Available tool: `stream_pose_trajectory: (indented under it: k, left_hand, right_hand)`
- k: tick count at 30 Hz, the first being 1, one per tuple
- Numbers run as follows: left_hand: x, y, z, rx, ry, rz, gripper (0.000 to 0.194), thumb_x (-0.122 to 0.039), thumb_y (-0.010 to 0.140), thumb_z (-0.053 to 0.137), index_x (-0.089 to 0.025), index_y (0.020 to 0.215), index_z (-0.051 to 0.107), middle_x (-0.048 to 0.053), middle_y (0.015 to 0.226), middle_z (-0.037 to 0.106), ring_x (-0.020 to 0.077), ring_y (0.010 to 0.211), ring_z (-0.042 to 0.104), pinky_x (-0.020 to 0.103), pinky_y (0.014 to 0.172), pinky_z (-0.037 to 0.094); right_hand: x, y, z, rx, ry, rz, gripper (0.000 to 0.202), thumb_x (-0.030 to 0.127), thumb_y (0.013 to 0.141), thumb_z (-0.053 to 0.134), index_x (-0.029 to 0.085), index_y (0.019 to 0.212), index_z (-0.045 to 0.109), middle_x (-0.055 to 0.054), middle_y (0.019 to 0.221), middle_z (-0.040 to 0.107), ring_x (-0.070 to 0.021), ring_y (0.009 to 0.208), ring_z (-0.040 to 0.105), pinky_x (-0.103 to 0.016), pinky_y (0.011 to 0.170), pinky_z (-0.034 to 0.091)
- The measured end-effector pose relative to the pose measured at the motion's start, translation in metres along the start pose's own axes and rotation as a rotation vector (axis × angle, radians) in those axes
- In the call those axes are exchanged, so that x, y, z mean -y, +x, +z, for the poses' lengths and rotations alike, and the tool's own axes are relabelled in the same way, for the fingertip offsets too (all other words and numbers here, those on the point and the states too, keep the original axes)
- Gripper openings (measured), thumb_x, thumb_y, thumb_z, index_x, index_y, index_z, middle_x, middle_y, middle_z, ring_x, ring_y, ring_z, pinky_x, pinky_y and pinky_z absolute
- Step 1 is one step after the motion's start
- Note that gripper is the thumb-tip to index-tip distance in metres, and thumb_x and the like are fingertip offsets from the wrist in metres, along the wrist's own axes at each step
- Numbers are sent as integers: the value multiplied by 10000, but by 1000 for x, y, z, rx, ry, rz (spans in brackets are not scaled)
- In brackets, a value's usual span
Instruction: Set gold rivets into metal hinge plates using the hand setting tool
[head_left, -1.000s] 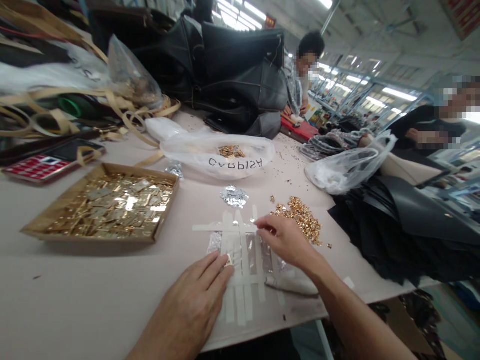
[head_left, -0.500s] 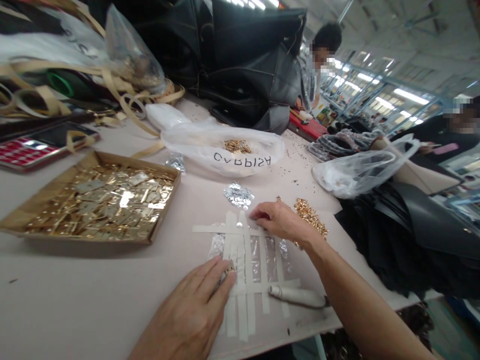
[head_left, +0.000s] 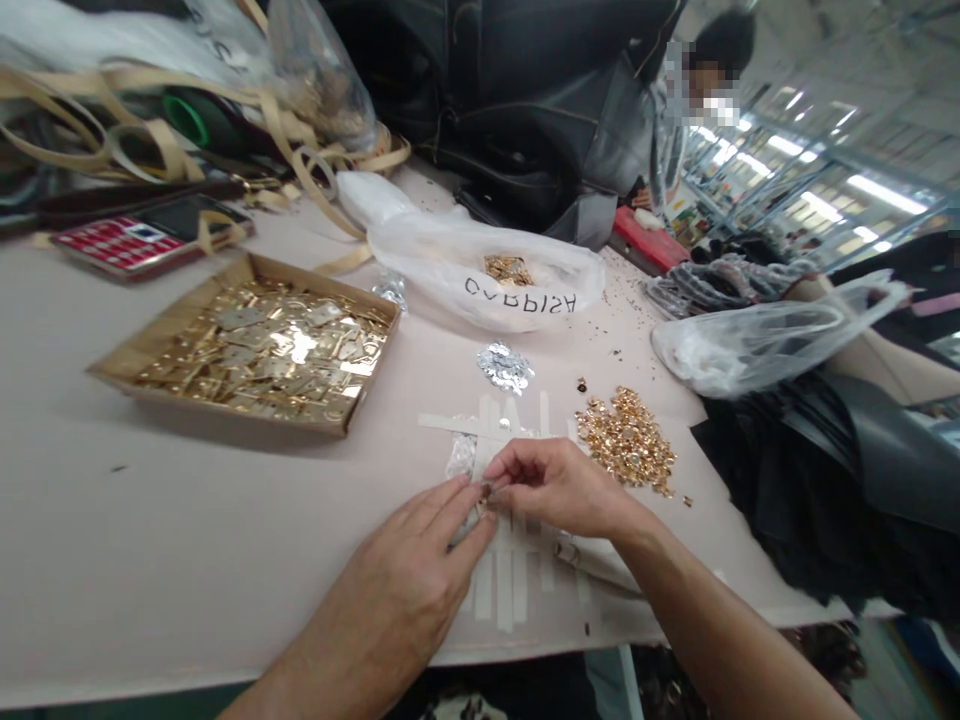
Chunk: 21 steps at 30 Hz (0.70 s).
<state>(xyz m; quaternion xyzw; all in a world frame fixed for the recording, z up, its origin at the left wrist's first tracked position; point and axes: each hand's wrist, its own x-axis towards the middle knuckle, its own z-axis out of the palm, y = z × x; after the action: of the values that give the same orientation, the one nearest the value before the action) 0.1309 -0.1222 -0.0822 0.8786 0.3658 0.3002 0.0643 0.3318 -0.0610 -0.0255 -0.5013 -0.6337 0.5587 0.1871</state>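
My left hand (head_left: 420, 560) rests low over the taped patch (head_left: 484, 600) of the table, with a small gold metal piece (head_left: 484, 503) between its fingertips and thumb. Thumb and fingers of my right hand (head_left: 562, 485) are pinched together at that same piece; whatever they grip is too small to make out. Just beyond the hands lies a small pile of silver discs (head_left: 506, 368). To the right is a heap of small gold fittings (head_left: 630, 440). A tool with a pale wrapped handle (head_left: 596, 562) lies partly hidden under my right forearm.
An open cardboard tray (head_left: 341, 430) of flat gold plates stands on the left. A white plastic bag (head_left: 427, 250) holding gold parts lies behind the discs. Black leather pieces (head_left: 772, 490) are stacked at right. Another person (head_left: 705, 90) is at the back.
My right hand has moved from near the silver discs toward me, to my left hand's fingertips. The whole view has shifted, so the tray appears farther right and higher.
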Motion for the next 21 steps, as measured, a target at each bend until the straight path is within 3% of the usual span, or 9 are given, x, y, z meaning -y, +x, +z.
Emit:
stream_pose_trajectory:
  k: [6,12,17,21]
  left_hand:
    - [-1,-3,4,39,-31,-30,389,-81,953,406,-137,1273,620,162,1374,598,265,1316,544,448,1084,507]
    - [-1,-3,3,19,-23,-16,381,-89,956,403,-130,1264,624,171,1349,613,283,1280,572,465,1051,532]
    - [-2,1,2,17,1,-10,388,-99,957,395,-124,1267,626,165,1328,627,278,1267,580,457,1033,543]
    - [2,-6,2,-24,42,26,367,-98,947,394,-141,1174,679,155,1338,633,268,1246,597,429,1012,557]
  right_hand:
    - [4,6,5,8,-156,19,244,14,743,607,177,877,729,36,695,695,-72,608,596,-185,570,485]
    - [14,11,7,-6,-349,80,303,-33,696,584,168,864,734,13,713,712,-98,638,627,-198,575,493]
    - [16,9,10,-9,-418,9,291,-17,723,601,181,892,730,17,724,724,-106,632,637,-214,585,493]
    - [16,-15,-2,-188,-593,-67,263,68,780,657,208,991,729,-3,795,732,-140,698,653,-267,662,505]
